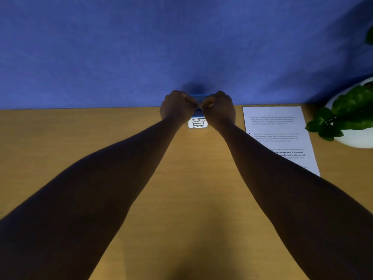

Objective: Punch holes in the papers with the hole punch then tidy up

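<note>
Your two forearms run out from you across the bare wooden bench [181, 199] and meet at its far edge, against the blue wall [181, 47].

Your left hand [177, 107] and right hand [220, 108] sit side by side, almost touching, knuckles up. The fingers of both are curled shut on a small blue object [198, 96], most likely the hole punch or its chip tray. Only a thin strip of it shows between and above your knuckles, so you cannot tell which. Its long axis runs left to right, one end in each hand, so neither hand is nearer to it than the other.

Directly under your hands, slightly towards you, stands the white container labelled BIN [197, 123]. That is the relation that matters: the blue object hangs just above and a little beyond the bin's mouth. This looks like the tidy-up stage, emptying paper chips; keep the object centred over the opening, or bits may land on the bench.

The printed papers [278, 134] lie flat to your right, clear of the bin, with one punched hole visible at their left edge. Beyond them a potted plant [351, 116] fills the far right corner.
</note>
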